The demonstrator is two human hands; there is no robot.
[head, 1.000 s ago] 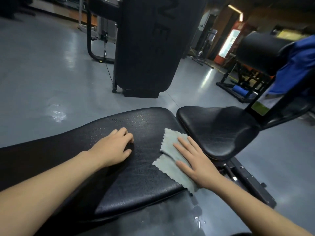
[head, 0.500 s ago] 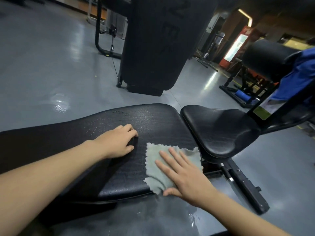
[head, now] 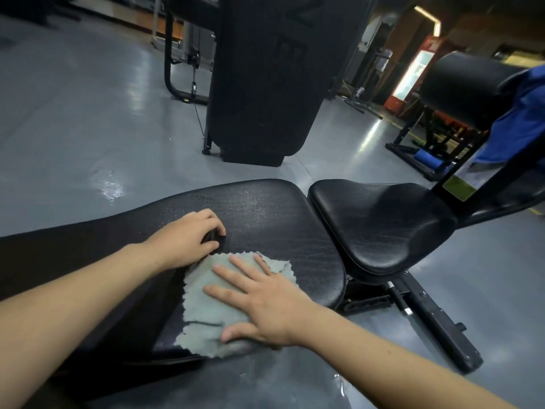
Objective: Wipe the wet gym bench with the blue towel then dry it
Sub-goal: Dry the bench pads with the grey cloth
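The black padded gym bench (head: 265,214) stretches across the lower middle, with fine water droplets on its far part. A pale grey-blue towel (head: 203,308) with zigzag edges lies flat on the pad near its front edge. My right hand (head: 259,302) presses flat on the towel with fingers spread and straight. My left hand (head: 188,237) rests on the pad just left of the towel, its fingers curled loosely and holding nothing. The towel's upper left corner touches my left hand.
The bench's seat pad (head: 380,222) adjoins on the right, with the black frame rail (head: 436,323) running to the floor. A tall black machine column (head: 262,81) stands behind. A blue cloth (head: 519,122) hangs on another machine at right. A wet patch (head: 110,188) shines on the grey floor.
My right hand has slid the towel leftward along the pad, from beside the seat gap to against my left hand. The left hand has stayed in place.
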